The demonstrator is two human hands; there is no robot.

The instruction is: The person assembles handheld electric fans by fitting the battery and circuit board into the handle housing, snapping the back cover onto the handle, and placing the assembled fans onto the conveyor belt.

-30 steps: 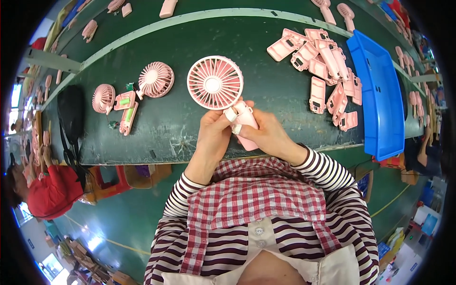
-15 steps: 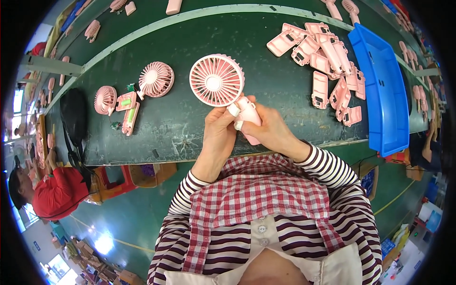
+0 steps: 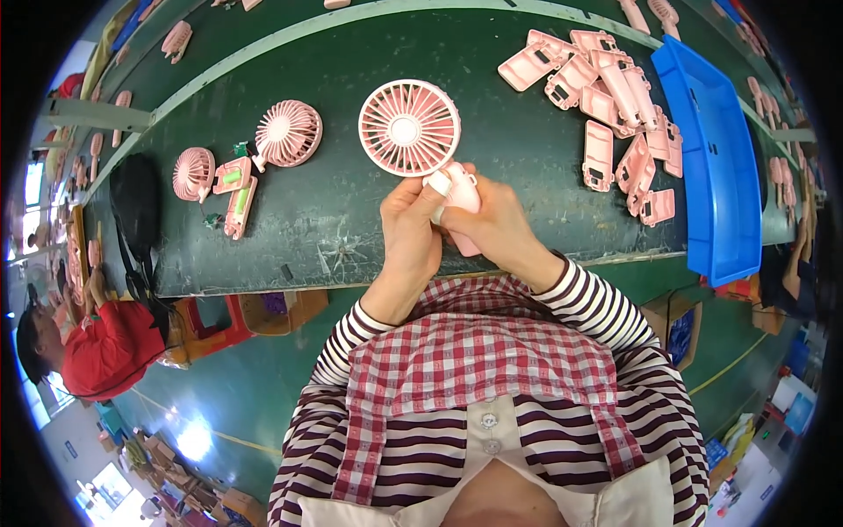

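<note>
At the near edge of a dark green, scuffed worktable, in front of the wearer, a pink plastic handheld fan with a round ribbed grille is held up in two hands, its head tilted away to the upper left of its handle. The left hand pinches near the joint of head and handle, its thumb wrapped in white; the right hand closes around the handle from the other side, thumb across its front. The fingers behind the handle are mostly hidden. To the left lie two pink ribbed fan heads, beside open pink plastic casings holding green cylindrical cells. To the right, a loose heap of pale pink, hollow plastic handle shells lies near a long, rectangular blue plastic tray. A black fabric bag rests at the table's left end.
</note>
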